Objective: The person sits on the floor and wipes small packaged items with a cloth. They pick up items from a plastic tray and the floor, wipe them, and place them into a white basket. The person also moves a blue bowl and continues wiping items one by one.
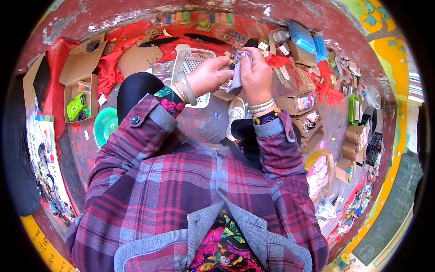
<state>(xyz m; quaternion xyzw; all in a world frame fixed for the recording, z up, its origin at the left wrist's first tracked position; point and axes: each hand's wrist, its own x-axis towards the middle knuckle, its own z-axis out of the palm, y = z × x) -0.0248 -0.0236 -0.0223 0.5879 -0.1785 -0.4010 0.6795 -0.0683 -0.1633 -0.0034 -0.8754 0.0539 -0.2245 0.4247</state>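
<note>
Both my hands are raised close together over the floor, in front of my knees. My right hand (257,81) grips a lavender-grey cloth (236,79), its thumb pressed along the fabric and part of the cloth hanging below the fingers. Just left of it is my left hand (207,80), thumb and fingers drawn together in a pinch beside the cloth. Something small and dark shows between the hands; its kind is too small to tell, and the left fingertips partly hide it. Below and behind the left hand stands a white perforated plastic basket (194,54).
On the left are an open cardboard box (81,75) holding a bright green item (78,108) and a green plastic bowl (105,127). To the right stand stacked cardboard boxes (304,115), a bag of pink items (319,174) and blue packages (302,38). My white shoe (236,115) is below the hands.
</note>
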